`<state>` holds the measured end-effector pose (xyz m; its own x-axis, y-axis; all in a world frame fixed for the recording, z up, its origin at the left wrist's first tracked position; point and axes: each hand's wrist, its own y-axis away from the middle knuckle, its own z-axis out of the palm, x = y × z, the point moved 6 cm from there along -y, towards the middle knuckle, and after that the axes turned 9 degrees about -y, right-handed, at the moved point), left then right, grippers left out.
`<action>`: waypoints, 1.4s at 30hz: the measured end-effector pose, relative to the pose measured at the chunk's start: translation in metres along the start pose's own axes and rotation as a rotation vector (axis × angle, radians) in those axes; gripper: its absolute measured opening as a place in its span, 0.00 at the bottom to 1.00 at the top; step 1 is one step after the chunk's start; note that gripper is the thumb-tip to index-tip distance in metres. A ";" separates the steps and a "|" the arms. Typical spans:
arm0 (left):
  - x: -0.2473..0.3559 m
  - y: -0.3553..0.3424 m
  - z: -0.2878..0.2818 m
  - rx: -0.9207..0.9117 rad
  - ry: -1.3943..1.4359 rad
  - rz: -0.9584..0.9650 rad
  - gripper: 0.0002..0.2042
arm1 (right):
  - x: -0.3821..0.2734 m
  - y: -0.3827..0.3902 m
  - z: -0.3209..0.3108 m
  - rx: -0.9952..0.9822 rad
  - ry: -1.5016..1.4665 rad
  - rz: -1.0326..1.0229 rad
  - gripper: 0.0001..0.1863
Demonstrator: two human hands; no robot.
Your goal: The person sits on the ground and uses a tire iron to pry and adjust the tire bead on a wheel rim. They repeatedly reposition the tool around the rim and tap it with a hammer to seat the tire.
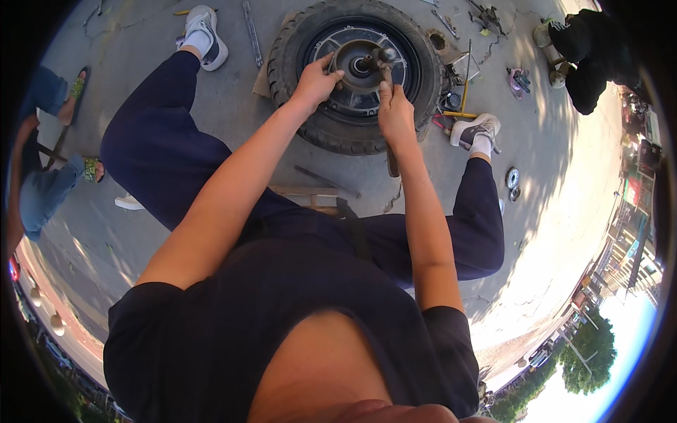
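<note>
A wheel with a thick black tyre [345, 136] lies flat before me, its dark metal hub [364, 107] facing up. Over the centre of the hub sits a round, dark drum-like metal part [367, 84] with a shaft standing in its middle. The fingers of my left hand [314, 86] are closed round the left rim of this part. In my right hand [396, 116] is a hammer [393, 166]; its head is above the right side of the round part, close to the shaft, and its handle runs back under my wrist. Whether the head touches anything, I cannot tell.
Right of the tyre lie a yellow-handled tool [462, 113] and an open can-like piece [437, 42]. Metal rings [512, 178] rest beyond my right foot. A long bar [252, 34] lies left of the tyre, a rod [326, 181] nearer me. Other people are at both sides.
</note>
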<state>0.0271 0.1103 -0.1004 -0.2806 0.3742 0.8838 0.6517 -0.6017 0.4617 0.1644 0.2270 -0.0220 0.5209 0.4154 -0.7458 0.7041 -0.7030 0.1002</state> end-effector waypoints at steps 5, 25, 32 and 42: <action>-0.001 -0.001 0.002 -0.023 0.022 -0.036 0.28 | 0.000 -0.007 -0.014 -0.030 -0.141 0.092 0.25; -0.007 0.006 0.000 -0.076 0.297 -0.068 0.20 | -0.041 0.016 0.026 -0.068 -0.183 -0.002 0.23; -0.008 0.006 0.000 -0.092 0.319 -0.081 0.21 | -0.051 0.004 0.033 -0.099 -0.020 -0.024 0.23; -0.010 0.006 -0.001 -0.084 0.335 -0.081 0.21 | -0.061 0.014 0.028 -0.098 -0.032 -0.016 0.24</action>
<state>0.0335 0.1025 -0.1061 -0.5538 0.1792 0.8132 0.5614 -0.6409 0.5235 0.1290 0.1755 0.0068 0.4947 0.4059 -0.7685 0.7565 -0.6363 0.1510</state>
